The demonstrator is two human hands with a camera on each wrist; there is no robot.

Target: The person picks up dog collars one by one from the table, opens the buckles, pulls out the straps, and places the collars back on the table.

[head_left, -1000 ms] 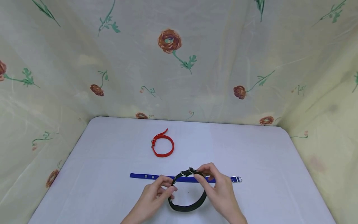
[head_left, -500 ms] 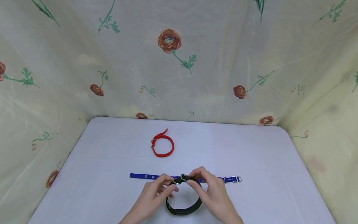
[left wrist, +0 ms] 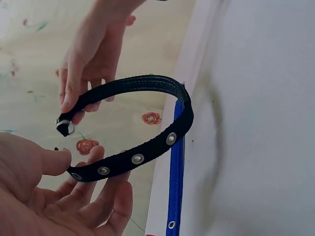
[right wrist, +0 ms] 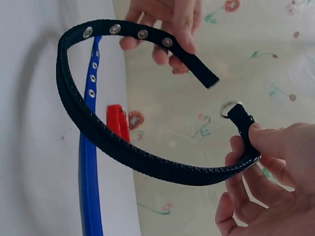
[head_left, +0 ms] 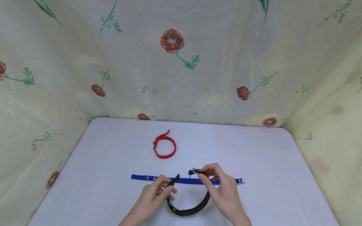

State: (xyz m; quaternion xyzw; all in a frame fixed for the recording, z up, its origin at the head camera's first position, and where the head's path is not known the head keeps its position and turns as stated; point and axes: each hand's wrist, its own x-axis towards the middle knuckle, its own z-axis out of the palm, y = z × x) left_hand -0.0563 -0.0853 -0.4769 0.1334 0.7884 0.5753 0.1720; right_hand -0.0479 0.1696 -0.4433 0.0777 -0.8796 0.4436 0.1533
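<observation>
Held well apart, the left hand (head_left: 154, 196) pinches the eyeleted end of a black buckle collar (head_left: 186, 212), the right hand (head_left: 223, 190) its buckle end, the strap bowing between them. Below, a blue buckle collar (head_left: 183, 180) lies straight on the surface (head_left: 254, 150); beyond sits a looped red collar (head_left: 174, 147).

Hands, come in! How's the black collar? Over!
Left hand pinches loose end, right hand holds buckle end. Black collar unfastened, ends apart. Blue collar lying below, not between them.
</observation>
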